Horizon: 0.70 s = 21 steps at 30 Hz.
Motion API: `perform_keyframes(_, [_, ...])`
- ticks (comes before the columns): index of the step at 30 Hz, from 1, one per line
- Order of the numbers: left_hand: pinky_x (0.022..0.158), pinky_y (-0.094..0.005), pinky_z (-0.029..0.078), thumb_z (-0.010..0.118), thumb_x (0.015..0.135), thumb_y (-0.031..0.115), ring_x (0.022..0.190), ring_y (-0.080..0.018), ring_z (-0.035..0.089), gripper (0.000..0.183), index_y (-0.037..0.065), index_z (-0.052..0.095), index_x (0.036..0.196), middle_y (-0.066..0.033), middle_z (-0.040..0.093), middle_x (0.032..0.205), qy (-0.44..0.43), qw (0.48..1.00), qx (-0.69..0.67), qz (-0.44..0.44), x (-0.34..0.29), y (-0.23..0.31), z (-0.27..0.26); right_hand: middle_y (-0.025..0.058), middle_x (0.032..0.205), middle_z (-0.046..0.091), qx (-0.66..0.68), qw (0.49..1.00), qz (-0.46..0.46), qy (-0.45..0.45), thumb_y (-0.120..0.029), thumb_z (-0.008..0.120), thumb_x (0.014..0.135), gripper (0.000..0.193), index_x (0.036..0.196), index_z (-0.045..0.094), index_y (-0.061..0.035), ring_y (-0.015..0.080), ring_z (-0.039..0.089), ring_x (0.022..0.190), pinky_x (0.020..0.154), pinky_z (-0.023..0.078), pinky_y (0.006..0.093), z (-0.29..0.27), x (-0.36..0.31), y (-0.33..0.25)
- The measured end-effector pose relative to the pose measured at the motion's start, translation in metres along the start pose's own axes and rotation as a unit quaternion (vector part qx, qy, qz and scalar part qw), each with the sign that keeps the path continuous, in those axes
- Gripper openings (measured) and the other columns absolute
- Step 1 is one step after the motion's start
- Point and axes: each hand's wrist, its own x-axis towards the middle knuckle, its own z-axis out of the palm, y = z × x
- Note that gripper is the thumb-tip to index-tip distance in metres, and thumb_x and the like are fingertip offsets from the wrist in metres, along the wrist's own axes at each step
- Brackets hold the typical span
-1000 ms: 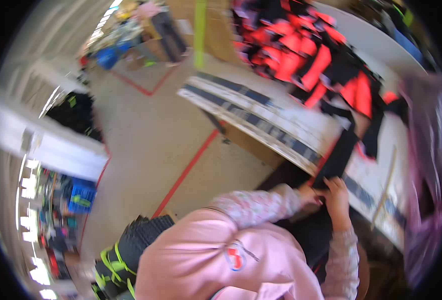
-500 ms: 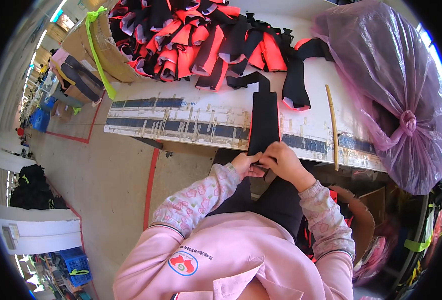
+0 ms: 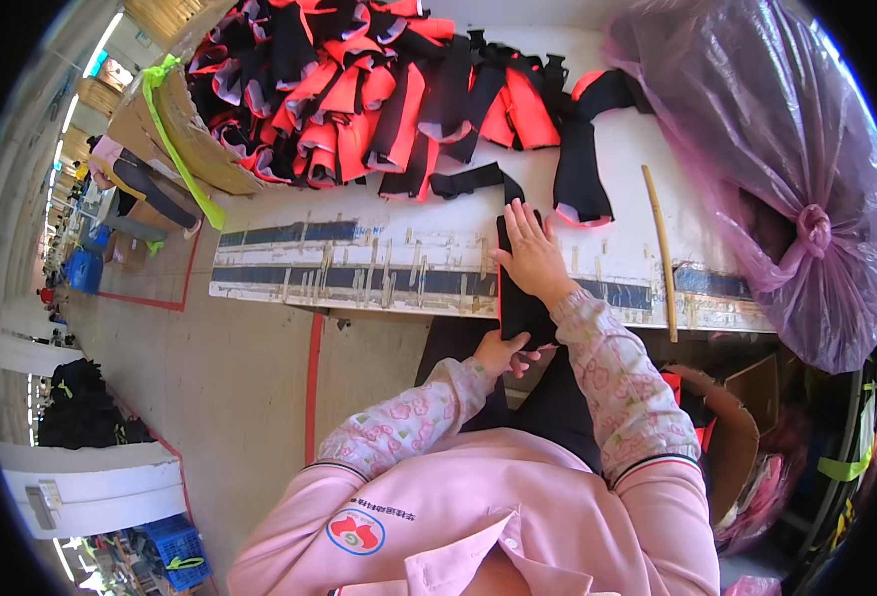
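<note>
A black fabric band (image 3: 524, 316) with a thin orange-red edge lies over the table's front edge, its near end hanging toward my lap. Flat on its upper part rests my right hand (image 3: 536, 254), fingers stretched out and pointing away from me. My left hand (image 3: 505, 354) pinches the near end of the band between thumb and fingers, just below the table edge. From the band's far end a narrow black strap (image 3: 473, 180) bends off to the left. Under my right palm part of the band is hidden.
A heap of black and orange-red bands (image 3: 339, 99) covers the table's back left beside a cardboard box (image 3: 195, 124). To the right lie another black band (image 3: 582, 177), a thin wooden stick (image 3: 660, 253) and a knotted purple plastic bag (image 3: 756, 149). Another person (image 3: 146, 179) stands far left.
My right hand has left the near end beside my left hand and moved up onto the band, opening flat. The left hand stays on the near end, slightly lower.
</note>
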Motion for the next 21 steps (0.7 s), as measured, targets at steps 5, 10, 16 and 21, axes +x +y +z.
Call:
perform_keyframes(5, [0.064, -0.036, 0.053, 0.057, 0.086, 0.022, 0.06, -0.0204, 0.061, 0.023, -0.002, 0.058, 0.088, -0.0139, 0.063, 0.074, 0.003, 0.999, -0.037, 0.02, -0.006, -0.003, 0.002, 0.0167, 0.143, 0.021, -0.009, 1.0, -0.003, -0.03, -0.047, 0.049, 0.083, 0.075, 0.136, 0.023, 0.0003, 0.0296, 0.019, 0.133, 0.104, 0.017, 0.0504, -0.001, 0.003, 0.01])
perform_keyframes(10, [0.064, -0.0366, 0.053, 0.058, 0.085, 0.019, 0.066, -0.0208, 0.061, 0.02, 0.0, 0.059, 0.09, -0.0098, 0.062, 0.081, -0.011, 0.988, -0.154, 0.032, -0.028, 0.001, -0.003, 0.015, 0.136, 0.034, -0.052, 0.99, -0.094, -0.091, -0.043, 0.058, 0.076, 0.07, 0.128, 0.038, 0.0, 0.0273, 0.028, 0.129, 0.103, 0.02, 0.051, -0.049, -0.086, -0.026])
perform_keyframes(16, [0.058, -0.0327, 0.051, 0.058, 0.085, 0.022, 0.061, -0.0152, 0.059, 0.017, 0.008, 0.061, 0.094, -0.0075, 0.062, 0.08, -0.025, 0.992, -0.124, 0.012, -0.037, 0.005, 0.003, 0.0102, 0.122, 0.046, -0.052, 0.992, -0.046, -0.108, -0.023, 0.061, 0.074, 0.051, 0.12, 0.048, -0.0038, 0.0238, 0.042, 0.116, 0.099, 0.026, 0.0537, -0.111, -0.145, -0.061])
perform_keyframes(21, [0.062, -0.0309, 0.05, 0.054, 0.087, 0.03, 0.061, -0.0151, 0.059, 0.024, 0.007, 0.06, 0.093, -0.0064, 0.061, 0.076, -0.043, 0.997, -0.065, 0.002, -0.051, 0.011, 0.021, 0.0074, 0.089, 0.054, -0.032, 0.998, -0.046, 0.034, -0.009, 0.061, 0.066, 0.038, 0.104, 0.058, -0.0044, 0.0225, 0.053, 0.088, 0.087, 0.04, 0.0429, -0.093, -0.151, -0.049])
